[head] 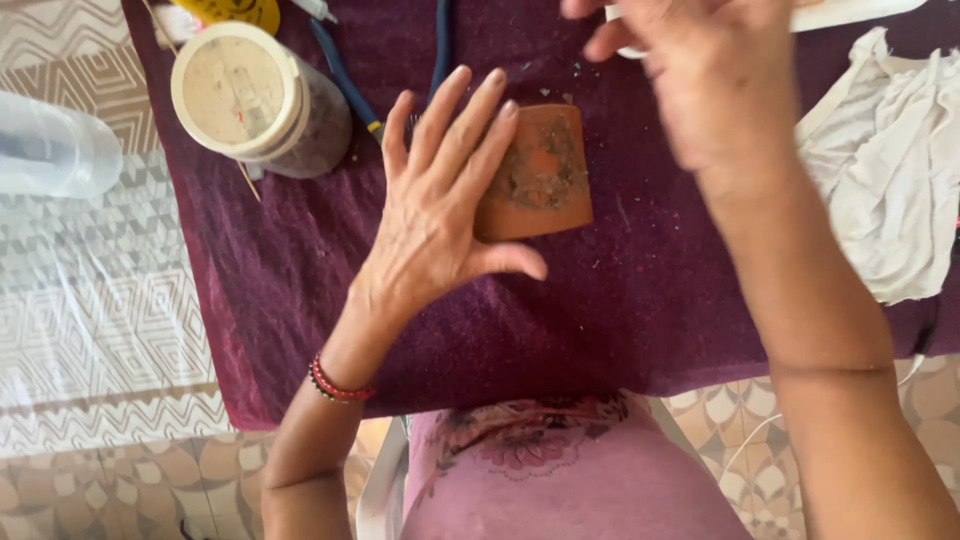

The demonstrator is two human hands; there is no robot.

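The left hand (pixel 435 205) lies flat and open on the dark purple cloth (pixel 300 300), fingers spread and pointing up-frame, fingertips and thumb resting against the left edge of a small terracotta tile (pixel 540 172) — pressing rather than gripping it. The tile lies flat just right of the palm, its face bearing a worn green-and-orange design. Above and right of it the right hand (pixel 700 70) hovers, blurred, fingers loosely bent; whether it holds anything cannot be told. Left of the left hand's fingertips stands a lidded jar (pixel 255 95) — far right, a crumpled white rag (pixel 885 170).
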